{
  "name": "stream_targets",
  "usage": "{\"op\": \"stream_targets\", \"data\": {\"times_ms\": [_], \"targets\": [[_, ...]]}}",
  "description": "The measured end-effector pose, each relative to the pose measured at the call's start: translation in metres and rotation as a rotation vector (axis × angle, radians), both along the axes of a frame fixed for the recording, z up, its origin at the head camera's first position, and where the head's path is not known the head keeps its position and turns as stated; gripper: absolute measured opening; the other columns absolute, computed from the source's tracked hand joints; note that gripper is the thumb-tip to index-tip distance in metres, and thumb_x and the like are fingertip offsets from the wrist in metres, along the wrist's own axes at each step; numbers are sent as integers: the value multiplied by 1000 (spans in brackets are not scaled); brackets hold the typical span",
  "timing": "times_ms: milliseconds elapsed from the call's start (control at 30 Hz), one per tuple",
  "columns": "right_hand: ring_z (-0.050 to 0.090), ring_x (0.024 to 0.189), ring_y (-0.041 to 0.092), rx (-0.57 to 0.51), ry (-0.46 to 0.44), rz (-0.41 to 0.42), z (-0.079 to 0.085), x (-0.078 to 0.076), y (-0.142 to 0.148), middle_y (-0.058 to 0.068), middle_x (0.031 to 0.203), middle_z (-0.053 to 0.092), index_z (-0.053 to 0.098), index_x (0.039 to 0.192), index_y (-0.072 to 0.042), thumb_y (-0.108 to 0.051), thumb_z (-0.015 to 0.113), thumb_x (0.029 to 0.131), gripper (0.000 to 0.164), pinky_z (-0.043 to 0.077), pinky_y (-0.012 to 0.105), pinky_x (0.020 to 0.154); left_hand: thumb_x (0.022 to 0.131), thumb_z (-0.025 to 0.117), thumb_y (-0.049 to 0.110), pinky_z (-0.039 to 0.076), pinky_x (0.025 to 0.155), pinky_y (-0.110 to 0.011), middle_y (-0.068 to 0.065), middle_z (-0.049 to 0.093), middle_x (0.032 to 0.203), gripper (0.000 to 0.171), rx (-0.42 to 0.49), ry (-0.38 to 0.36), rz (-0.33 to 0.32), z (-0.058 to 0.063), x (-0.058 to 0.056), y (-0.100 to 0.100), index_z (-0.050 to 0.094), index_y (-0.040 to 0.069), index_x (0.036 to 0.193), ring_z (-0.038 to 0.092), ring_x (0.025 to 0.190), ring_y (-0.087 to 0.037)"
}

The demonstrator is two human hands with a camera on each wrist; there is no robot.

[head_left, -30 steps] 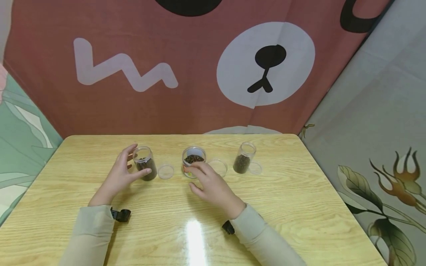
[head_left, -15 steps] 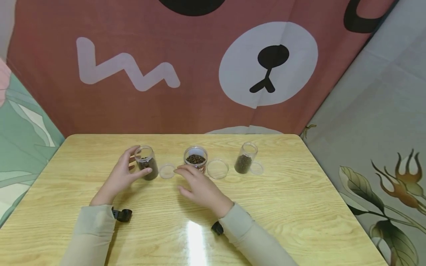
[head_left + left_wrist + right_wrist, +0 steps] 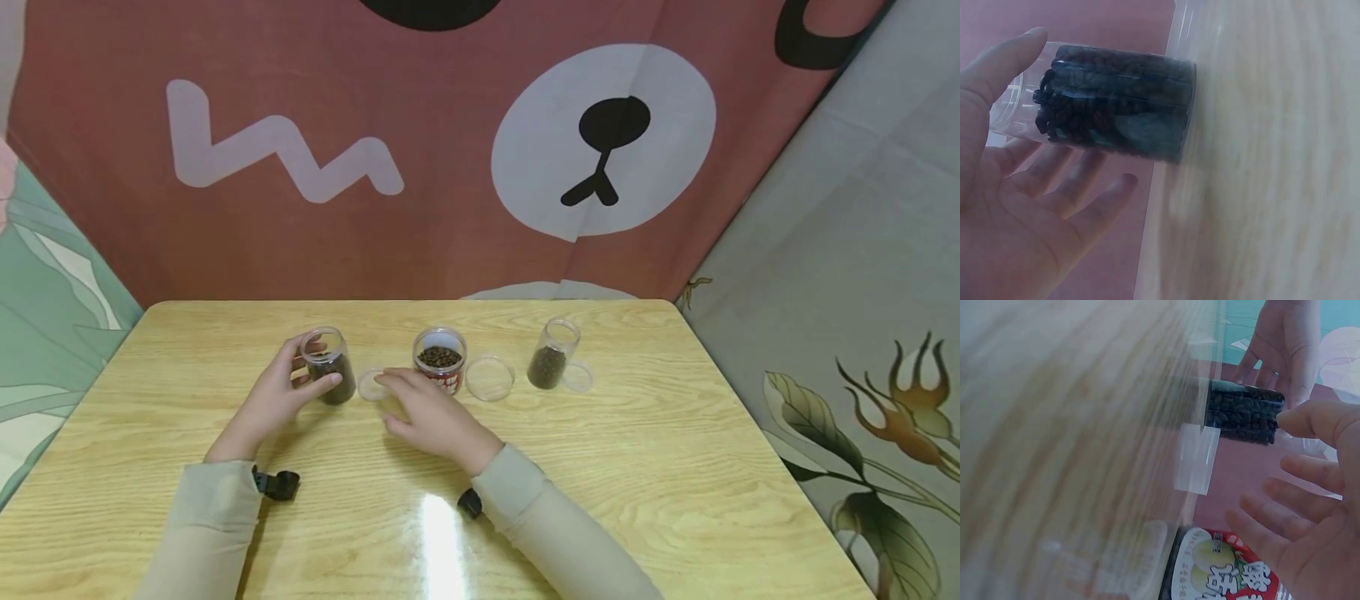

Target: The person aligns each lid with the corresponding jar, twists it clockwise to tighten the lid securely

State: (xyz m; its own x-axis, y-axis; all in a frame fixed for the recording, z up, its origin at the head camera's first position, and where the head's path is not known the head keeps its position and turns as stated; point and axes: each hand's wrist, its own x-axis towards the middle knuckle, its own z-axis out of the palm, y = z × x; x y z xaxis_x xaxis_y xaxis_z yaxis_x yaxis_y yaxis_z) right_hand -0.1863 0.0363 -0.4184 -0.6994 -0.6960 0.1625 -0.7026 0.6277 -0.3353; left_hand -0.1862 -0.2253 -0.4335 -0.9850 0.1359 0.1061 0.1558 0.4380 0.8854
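Note:
On the left of the table stands an uncapped clear jar (image 3: 332, 377), partly filled with dark bean-like pieces. My left hand (image 3: 272, 400) holds it, thumb across its near side and fingers around its far left side. Just right of that jar a clear round lid (image 3: 369, 387) lies flat. My right hand (image 3: 435, 417) hovers by this lid, loosely bent fingers overlapping it in the head view. In the right wrist view, a gap shows between those fingers and the lid (image 3: 1196, 459). Behind the right hand stands a wider uncapped jar (image 3: 440, 354) of brown pieces, with a red printed label (image 3: 1229, 572).
A larger clear lid (image 3: 490, 378) lies right of the middle jar. Farther right stands another uncapped clear jar (image 3: 547, 365) of brown pieces, with its lid (image 3: 578, 377) beside it. The wooden table (image 3: 675, 467) ends at a red cloth backdrop (image 3: 435, 233).
My right hand has moved left, from in front of the middle jar to the small lid beside the left jar. The left hand stays at its jar, which has not moved.

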Motion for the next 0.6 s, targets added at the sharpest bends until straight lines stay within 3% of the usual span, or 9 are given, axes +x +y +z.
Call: {"op": "stream_targets", "data": {"times_ms": [333, 600], "targets": [[39, 145, 30, 63, -143, -8, -3, -9, -19, 18, 159, 35, 38, 155, -5, -26, 63, 100, 64, 35, 36, 118, 98, 71, 27, 33, 112, -65, -25, 42, 148, 75, -4, 18, -3, -5, -3, -1, 28, 1, 155, 40, 134, -45], [41, 143, 32, 74, -170, -31, -4, -16, -30, 17, 160, 35, 39, 155, -5, -26, 65, 98, 66, 38, 38, 116, 99, 69, 30, 34, 112, -64, -24, 39, 151, 76, 9, -5, -19, -4, -3, -4, 28, 1, 156, 37, 138, -47]]}}
